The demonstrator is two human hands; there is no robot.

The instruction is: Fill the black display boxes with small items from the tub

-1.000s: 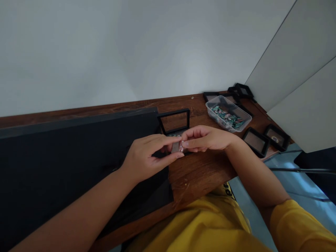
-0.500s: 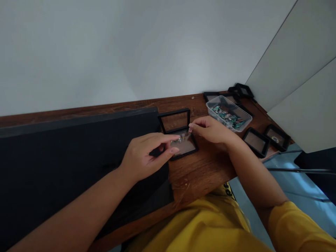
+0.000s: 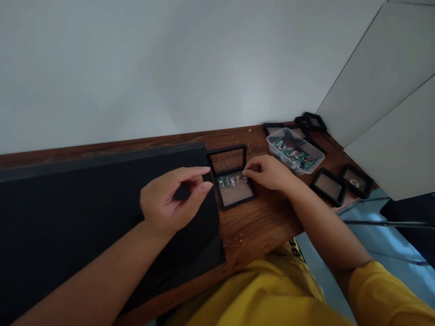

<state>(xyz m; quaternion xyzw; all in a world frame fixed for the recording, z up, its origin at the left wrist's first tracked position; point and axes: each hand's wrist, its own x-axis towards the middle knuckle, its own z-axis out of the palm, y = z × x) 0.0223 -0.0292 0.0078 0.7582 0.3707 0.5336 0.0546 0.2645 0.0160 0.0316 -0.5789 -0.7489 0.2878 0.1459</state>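
Basically, a small black hinged frame is set open on the wooden table, around the middle of the scene, with its lid tipped up on the far side. Along the far part of its clear panel, some little shiny pieces are lined up in a row. The right end of that row is met by the right hand, thumb and finger pinched narrow; whether a piece is actually gripped can't be told. Just left of the frame, the left hand is held above a big dark sheet, its thumb and index finger parted, with nothing pinched between them. Over to the far right, a clear plastic tub is partly filled with green and pinkish bits. Just right of the tub, two black frames are laid side by side, and more frames are stacked or scattered beyond it, near the pale wall.
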